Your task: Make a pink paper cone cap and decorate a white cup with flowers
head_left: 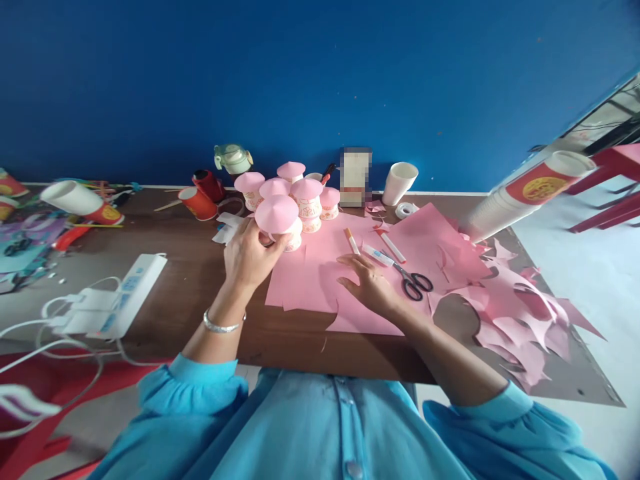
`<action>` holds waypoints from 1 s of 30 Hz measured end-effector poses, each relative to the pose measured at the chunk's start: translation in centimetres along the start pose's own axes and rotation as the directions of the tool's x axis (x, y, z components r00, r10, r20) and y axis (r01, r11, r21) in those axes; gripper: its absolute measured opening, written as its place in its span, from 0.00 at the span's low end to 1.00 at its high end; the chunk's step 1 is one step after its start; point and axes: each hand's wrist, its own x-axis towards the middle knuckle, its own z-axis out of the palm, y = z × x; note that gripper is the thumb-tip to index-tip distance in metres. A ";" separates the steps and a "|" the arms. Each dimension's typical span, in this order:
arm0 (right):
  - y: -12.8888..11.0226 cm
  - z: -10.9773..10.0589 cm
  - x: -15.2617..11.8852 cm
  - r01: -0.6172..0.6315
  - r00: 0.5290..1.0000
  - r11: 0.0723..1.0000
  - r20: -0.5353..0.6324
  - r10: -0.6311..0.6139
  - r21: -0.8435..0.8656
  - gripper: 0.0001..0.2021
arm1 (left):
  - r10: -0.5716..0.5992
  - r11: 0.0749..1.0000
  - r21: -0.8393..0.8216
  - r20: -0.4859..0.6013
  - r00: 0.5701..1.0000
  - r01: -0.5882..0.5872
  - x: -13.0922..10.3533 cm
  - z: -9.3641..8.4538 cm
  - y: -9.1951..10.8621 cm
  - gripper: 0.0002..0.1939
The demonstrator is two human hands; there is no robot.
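My left hand (253,252) is closed round a paper cup topped with a pink paper cone (277,214), at the near left of a cluster. Several more decorated paper cups (311,208) with pink cone tops stand just behind it. My right hand (367,280) rests palm down with its fingers apart over the pink paper sheets (310,287) and seems to hold nothing. Close to its fingertips lie a glue tube (379,256) and an orange-and-white marker (351,241). Black-handled scissors (417,285) lie just to its right, their blades partly under the tube.
Pink paper scraps (525,313) cover the right end of the table. A long stack of paper cups (527,193) stands there too. Toward the back are a white cup (400,183), a tape roll (406,211) and red cups (199,203). A power strip (134,293) with cables lies left.
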 end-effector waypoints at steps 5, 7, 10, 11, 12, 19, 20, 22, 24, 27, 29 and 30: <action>-0.1 0.0 -0.4 -0.031 0.999 1.000 0.038 0.031 0.004 0.18 | -0.059 0.996 0.067 0.026 0.998 0.057 2.2 0.8 -0.9 0.17; 0.0 0.0 -0.5 -0.046 0.998 0.999 0.041 0.046 0.010 0.18 | -0.055 0.995 0.080 0.042 0.998 0.052 2.5 1.2 -1.1 0.18; 0.0 -0.1 -0.6 -0.053 0.998 0.998 0.044 0.052 0.014 0.16 | -0.047 0.995 0.094 0.073 0.996 0.040 2.6 1.5 -1.3 0.18; 0.0 -0.1 -0.6 -0.052 0.998 0.998 0.046 0.052 0.016 0.16 | -0.044 0.995 0.095 0.083 0.996 0.036 2.6 1.6 -1.4 0.18; 0.0 -0.1 -0.6 -0.052 0.998 0.998 0.048 0.051 0.019 0.15 | -0.041 0.995 0.095 0.089 0.995 0.033 2.6 1.7 -1.5 0.18; 0.0 0.0 -0.6 -0.054 0.996 0.998 0.073 0.050 0.045 0.16 | -0.022 0.997 0.075 0.102 0.995 0.014 2.6 2.3 -1.8 0.17; 0.1 0.0 -0.6 -0.053 0.996 0.997 0.076 0.049 0.048 0.16 | -0.019 0.997 0.074 0.106 0.994 0.011 2.6 2.3 -1.8 0.17; 0.1 -0.1 -0.6 -0.051 0.996 0.997 0.078 0.047 0.050 0.16 | -0.017 0.997 0.073 0.110 0.994 0.009 2.6 2.1 -1.8 0.16; 0.0 -0.2 -0.6 -0.052 0.996 0.998 0.077 0.048 0.047 0.16 | -0.018 0.997 0.072 0.105 0.994 0.010 2.5 2.0 -1.9 0.16; -0.1 -0.3 -0.6 -0.064 0.995 0.997 0.079 0.061 0.031 0.16 | -0.015 0.998 0.056 0.092 0.996 0.009 2.1 1.7 -2.2 0.16; -0.2 -0.3 -0.6 -0.065 0.994 0.998 0.084 0.063 0.024 0.17 | -0.012 0.999 0.038 0.083 0.996 0.009 1.9 1.7 -2.5 0.17; -0.2 -0.3 -0.6 -0.063 0.994 0.998 0.087 0.061 0.022 0.17 | -0.012 1.000 0.029 0.076 0.997 0.010 1.8 1.7 -2.7 0.18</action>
